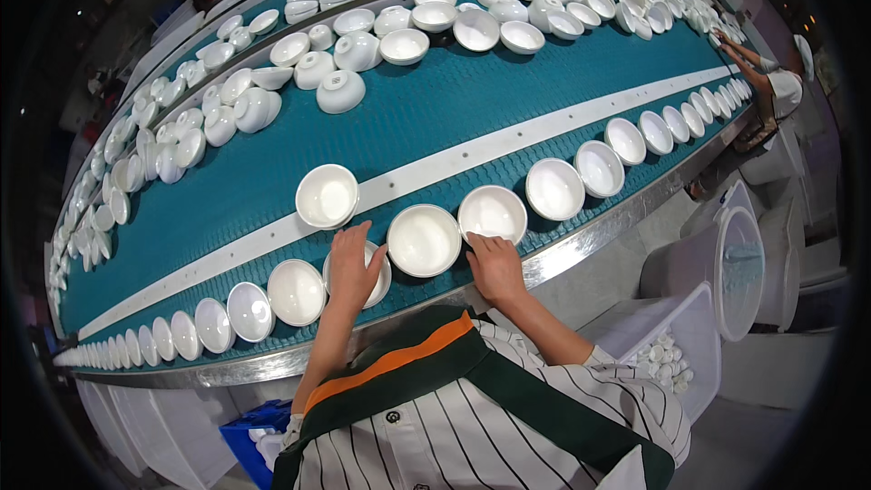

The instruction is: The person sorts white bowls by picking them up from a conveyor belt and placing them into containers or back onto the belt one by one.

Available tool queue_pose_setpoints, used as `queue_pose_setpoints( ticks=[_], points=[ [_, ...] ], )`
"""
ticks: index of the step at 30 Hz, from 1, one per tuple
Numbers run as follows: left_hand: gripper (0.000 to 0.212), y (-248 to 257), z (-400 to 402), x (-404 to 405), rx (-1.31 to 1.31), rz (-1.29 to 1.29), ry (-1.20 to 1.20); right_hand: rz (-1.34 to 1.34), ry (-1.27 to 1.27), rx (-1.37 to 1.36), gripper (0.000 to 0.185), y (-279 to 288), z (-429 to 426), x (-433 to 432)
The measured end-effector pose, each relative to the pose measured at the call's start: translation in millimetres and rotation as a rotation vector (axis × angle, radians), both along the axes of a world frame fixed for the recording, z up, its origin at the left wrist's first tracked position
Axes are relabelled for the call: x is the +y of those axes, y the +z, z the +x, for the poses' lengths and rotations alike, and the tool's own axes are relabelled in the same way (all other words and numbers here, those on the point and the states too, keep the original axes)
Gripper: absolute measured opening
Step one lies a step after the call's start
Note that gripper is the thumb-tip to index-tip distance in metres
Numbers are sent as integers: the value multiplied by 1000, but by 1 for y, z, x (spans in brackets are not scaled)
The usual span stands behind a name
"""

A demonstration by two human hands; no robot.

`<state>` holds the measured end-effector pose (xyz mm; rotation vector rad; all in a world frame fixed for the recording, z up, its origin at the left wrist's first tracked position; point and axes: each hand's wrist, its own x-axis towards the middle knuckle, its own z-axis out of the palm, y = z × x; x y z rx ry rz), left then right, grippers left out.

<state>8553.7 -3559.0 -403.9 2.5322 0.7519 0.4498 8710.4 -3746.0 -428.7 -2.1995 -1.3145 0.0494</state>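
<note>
White bowls stand upright in a long row on the near lane of a green conveyor belt (435,105). My left hand (352,269) is over one bowl (378,284) of the row, hiding part of it, with the thumb spread from the fingers; whether it touches that bowl cannot be told. Just beyond its fingertips, a white bowl (327,196) sits at the white divider strip (422,172). My right hand (495,267) has its fingertips at the near rim of another bowl (492,213). Between my hands stands one more bowl (424,240).
Many bowls, some overturned, crowd the belt's far side (340,91). A metal edge (565,252) runs along the near side. At right, a co-worker (782,85) reaches to the belt. Plastic bins (708,354) stand below right, a blue crate (245,449) below left.
</note>
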Motion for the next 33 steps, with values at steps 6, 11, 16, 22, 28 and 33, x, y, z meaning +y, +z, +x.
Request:
queue_pose_setpoints(
  ticks=[6, 11, 16, 22, 28, 33],
  points=[
    [42, -23, 22, -13, 144, 3, 14, 159, 93, 310, 32, 12, 24, -11],
    [47, -19, 28, -14, 217, 11, -2, 171, -193, 127, 37, 10, 77, -35],
    [49, 4, 71, -37, 67, -8, 20, 80, -58, 49, 40, -3, 88, -44],
    [40, -19, 114, -65, 121, 87, -83, 123, 14, 244, 38, 5, 104, -48],
    [43, -23, 119, -64, 221, 23, -41, 248, -228, 146, 35, 11, 168, -76],
    [45, -10, 149, -79, 73, 27, -27, 37, -137, -22, 37, -9, 179, -93]
  ],
)
